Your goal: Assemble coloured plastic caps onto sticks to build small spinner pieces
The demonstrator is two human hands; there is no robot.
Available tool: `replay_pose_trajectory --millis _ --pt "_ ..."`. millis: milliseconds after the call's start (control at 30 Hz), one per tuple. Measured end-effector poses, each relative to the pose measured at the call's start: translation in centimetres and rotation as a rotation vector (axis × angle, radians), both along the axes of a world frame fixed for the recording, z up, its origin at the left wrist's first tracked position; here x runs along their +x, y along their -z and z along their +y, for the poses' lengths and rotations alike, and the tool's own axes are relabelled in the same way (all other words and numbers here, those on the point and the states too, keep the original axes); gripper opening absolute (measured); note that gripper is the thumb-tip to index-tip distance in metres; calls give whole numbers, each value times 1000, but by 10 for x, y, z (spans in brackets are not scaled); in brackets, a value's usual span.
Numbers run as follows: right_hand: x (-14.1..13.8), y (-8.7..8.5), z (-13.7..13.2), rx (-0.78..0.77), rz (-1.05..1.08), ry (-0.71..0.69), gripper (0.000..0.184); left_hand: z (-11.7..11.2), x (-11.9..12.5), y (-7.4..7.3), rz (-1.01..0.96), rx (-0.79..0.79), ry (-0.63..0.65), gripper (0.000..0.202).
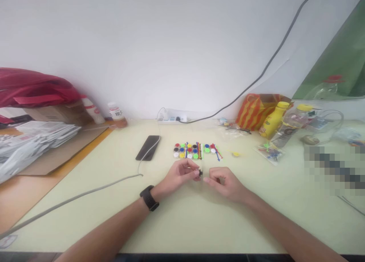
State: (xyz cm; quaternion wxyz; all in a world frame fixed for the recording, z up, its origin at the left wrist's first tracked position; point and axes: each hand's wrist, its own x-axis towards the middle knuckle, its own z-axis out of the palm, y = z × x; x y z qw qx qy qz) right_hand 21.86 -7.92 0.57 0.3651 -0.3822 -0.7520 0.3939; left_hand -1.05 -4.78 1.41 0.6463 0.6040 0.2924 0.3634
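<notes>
My left hand (182, 174), with a black watch on its wrist, pinches a small black plastic piece (200, 173) between thumb and fingertips. Just to the right, my right hand (225, 182) is curled, thumb pointing at the black piece; whatever its fingers may hold is hidden. Beyond both hands lie rows of small round discs (189, 150) in red, blue, green, black, white and yellow. Thin coloured arrow-shaped sticks (199, 150) lie between the groups, and more arrows (218, 153) lie at their right end. A single yellow piece (235, 154) lies apart to the right.
A phone (147, 148) with a white cable lies left of the discs. A clear bag of coloured parts (268, 151) lies right, near a yellow bottle (274, 119) and a striped bag (251, 111). Stacked papers (37, 144) fill the left side. A power strip (171, 119) sits against the wall.
</notes>
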Motion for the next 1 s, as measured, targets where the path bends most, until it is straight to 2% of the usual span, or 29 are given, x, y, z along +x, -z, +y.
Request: replay_pose_trajectory --millis 167,267,567,700,833,1000 --pt "-6 -1 -1 -45 107 83 24 -1 0 -2 6 -11 2 26" --pt "-7 0 -1 -64 135 74 17 -1 1 -2 2 -31 12 28" --pt "-11 2 -3 -126 208 54 17 1 2 4 23 -8 19 29" --pt "-8 5 3 -149 230 69 26 2 2 6 77 8 -4 35" --pt "14 3 20 -51 103 261 24 3 5 7 107 -14 -14 37" --pt "66 -3 46 40 -279 529 14 3 5 10 148 -15 10 34"
